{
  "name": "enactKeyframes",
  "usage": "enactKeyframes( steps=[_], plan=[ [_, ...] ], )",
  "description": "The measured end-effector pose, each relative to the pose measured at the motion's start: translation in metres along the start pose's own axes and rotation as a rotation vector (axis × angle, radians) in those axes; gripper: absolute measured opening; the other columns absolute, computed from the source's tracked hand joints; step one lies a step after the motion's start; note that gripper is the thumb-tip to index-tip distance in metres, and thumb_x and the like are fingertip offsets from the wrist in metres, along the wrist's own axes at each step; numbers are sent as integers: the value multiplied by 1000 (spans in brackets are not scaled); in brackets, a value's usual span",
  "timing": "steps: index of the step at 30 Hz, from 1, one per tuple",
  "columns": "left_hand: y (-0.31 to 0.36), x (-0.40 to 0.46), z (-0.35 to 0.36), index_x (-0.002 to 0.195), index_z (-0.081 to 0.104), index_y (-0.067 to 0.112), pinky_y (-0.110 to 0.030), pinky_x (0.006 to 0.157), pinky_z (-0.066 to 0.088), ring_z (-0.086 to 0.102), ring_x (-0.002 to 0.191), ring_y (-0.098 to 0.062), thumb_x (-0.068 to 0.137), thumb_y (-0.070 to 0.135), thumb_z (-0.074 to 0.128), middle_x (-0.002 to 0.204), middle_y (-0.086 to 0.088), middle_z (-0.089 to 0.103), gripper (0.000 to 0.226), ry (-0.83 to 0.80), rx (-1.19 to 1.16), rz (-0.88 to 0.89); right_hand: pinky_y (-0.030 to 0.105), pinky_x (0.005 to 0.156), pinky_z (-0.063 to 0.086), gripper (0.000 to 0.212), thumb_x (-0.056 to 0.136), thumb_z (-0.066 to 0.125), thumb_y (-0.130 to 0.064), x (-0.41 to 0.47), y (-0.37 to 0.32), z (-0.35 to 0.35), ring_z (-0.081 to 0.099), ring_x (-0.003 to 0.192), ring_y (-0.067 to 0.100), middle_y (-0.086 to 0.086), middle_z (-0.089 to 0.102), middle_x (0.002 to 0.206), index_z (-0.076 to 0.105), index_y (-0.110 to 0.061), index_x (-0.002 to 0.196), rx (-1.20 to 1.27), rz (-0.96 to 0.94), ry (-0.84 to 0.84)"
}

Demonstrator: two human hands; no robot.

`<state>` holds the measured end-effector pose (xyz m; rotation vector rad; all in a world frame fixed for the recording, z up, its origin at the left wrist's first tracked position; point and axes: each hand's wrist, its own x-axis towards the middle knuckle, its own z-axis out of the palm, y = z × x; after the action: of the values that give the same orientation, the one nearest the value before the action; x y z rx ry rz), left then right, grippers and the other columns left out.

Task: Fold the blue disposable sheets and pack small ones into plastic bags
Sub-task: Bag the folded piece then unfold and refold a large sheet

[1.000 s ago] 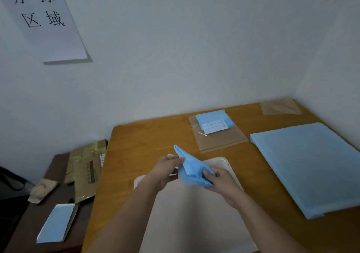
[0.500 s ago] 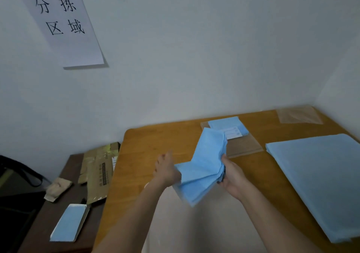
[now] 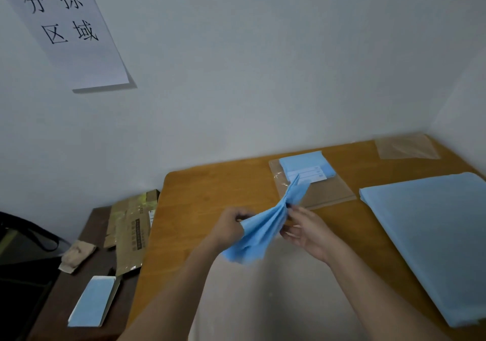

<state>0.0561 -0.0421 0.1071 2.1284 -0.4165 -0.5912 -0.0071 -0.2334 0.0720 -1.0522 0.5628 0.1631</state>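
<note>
Mid-fold at the sorting table: you hold one small blue sheet (image 3: 265,225) in the air above the wooden table (image 3: 210,191).

Your left hand (image 3: 231,225) pinches the sheet's near, lower end between closed fingers; your right hand (image 3: 307,231) nips the gathered middle with thumb and forefinger, its other fingers loosely spread. The sheet is bunched, not yet a flat packet. One folded, labelled packet (image 3: 306,167) already lies on a plastic bag (image 3: 326,193) at the far side; an empty bag (image 3: 405,147) waits in the far right corner. The stack of large blue sheets (image 3: 431,240) on the right looks untouched, so most of the work appears to remain.
</note>
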Motion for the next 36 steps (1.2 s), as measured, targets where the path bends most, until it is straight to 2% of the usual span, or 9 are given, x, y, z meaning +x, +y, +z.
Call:
enactKeyframes(
  steps=[2,6,10,16,19,22,24,30,36],
  plan=[
    [2,-3,3,99,74,7,-28,79,53,65,93,-22,79,-19,36,99,-12,71,51,-53,-85,-2,40,86,57,34,94,62,-14,-1,6,-3,71,94,27,8,72,110,56,-25,126,-41,46,-32],
    [8,-5,14,118,67,15,-32,86,56,64,107,-22,88,-10,41,116,-6,67,48,-225,-282,-168,44,81,58,43,91,66,-21,-8,16,1,68,104,31,10,66,121,50,-37,128,-130,146,-162],
    [4,-8,27,118,64,14,-36,90,55,65,105,-24,91,5,47,115,-7,67,33,-241,-387,-333,41,86,57,47,91,61,-2,-11,28,5,66,106,27,11,66,120,51,-23,132,-237,105,-154],
    [-10,-12,42,111,52,2,-34,71,60,68,72,-23,88,32,68,101,-13,61,40,-38,-420,-478,27,73,58,37,87,61,8,-14,37,0,71,90,18,4,73,99,64,-16,115,-428,72,-77],
    [-12,-15,50,105,58,4,-31,66,60,66,66,-22,91,29,65,97,-14,64,29,-42,-404,-485,24,74,56,32,81,69,5,-15,41,-2,71,86,12,-3,75,87,70,-17,104,-522,50,-55],
    [-12,-19,59,96,55,7,-27,60,57,64,63,-18,94,19,60,88,-11,65,13,-36,-381,-456,25,81,55,29,76,75,2,-17,45,-6,70,89,14,0,75,89,72,-18,97,-589,37,-56],
    [-13,-20,62,83,50,9,-26,60,57,63,63,-18,93,16,61,84,-10,63,17,-23,-394,-417,26,80,54,29,73,80,-1,-19,48,-10,68,89,15,2,73,92,72,-17,95,-592,29,-42],
    [-28,-23,55,65,50,12,-23,64,57,64,65,-13,85,13,72,73,-6,65,30,85,-463,-335,28,64,54,25,75,82,-17,-21,45,-33,67,86,20,5,70,97,68,-15,96,-463,22,93],
    [-62,-29,49,66,50,12,-22,60,56,64,56,-8,83,18,75,65,0,69,31,227,-611,-419,25,64,46,6,86,70,-8,-17,55,-74,57,73,13,5,65,89,66,-11,89,-291,-79,460]
  ],
)
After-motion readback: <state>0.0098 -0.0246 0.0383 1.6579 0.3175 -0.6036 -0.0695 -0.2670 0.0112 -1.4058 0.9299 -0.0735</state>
